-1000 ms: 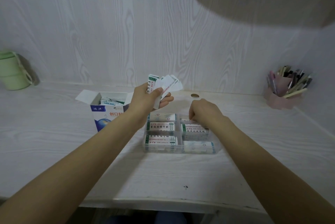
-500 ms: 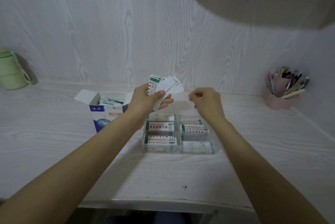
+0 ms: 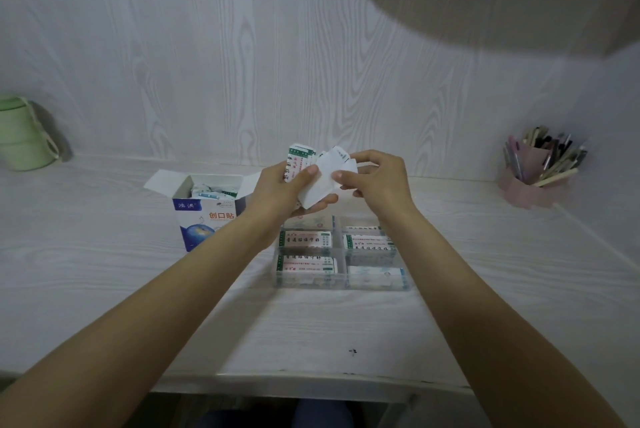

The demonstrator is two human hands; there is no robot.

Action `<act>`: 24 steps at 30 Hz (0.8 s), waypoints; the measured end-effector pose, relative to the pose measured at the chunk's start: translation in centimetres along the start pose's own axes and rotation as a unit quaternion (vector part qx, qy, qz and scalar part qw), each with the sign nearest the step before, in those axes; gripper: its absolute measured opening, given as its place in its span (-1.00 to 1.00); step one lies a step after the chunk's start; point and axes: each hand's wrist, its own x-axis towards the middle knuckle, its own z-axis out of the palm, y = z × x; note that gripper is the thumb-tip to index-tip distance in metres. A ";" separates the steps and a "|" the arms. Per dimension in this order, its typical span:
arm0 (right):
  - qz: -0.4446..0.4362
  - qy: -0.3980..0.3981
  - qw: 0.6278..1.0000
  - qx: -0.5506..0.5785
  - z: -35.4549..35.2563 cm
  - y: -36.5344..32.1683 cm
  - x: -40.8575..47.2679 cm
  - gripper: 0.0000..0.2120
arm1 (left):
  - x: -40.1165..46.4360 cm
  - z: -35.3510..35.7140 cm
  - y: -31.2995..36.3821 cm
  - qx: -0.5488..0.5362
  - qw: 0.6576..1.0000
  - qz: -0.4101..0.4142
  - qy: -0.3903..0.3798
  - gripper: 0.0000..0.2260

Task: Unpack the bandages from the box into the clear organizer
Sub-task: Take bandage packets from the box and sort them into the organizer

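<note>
Holding the loose fan of white paper-wrapped bandages [image 3: 313, 173] mid-frame, your left hand [image 3: 287, 190] is gripping while your right hand [image 3: 375, 181] is pinching one; pulling hard could be spilling others beside the clear plastic organizer [image 3: 341, 283].

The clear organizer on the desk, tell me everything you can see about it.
The clear organizer is a low tray of see-through plastic, split into two columns of compartments. It lies flat on the white desk, right of the open bandage box and below both hands, which do not touch it. Wrapped bandages with green and red print lie flat in its compartments.
</note>
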 end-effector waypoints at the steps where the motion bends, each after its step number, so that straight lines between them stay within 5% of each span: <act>1: 0.006 -0.002 1.000 0.016 -0.1 0.1 -0.1 -0.77 | 0.0 -0.1 0.1 -0.001 1.000 -0.002 0.005 -0.88; 15: 0.024 0.001 0.994 0.109 -3.9 3.1 0.8 -0.90 | 0.1 -0.8 0.6 -0.019 0.998 0.035 0.057 -0.91; 20: 0.042 -0.016 0.995 -0.092 -4.7 4.5 1.4 -0.88 | 0.2 -0.2 0.4 -0.018 0.998 0.033 0.051 -0.92; 24: -0.005 -0.063 0.954 -0.292 -4.2 4.3 1.6 -0.85 | 0.4 -0.1 0.2 -0.008 0.998 0.028 0.049 -0.87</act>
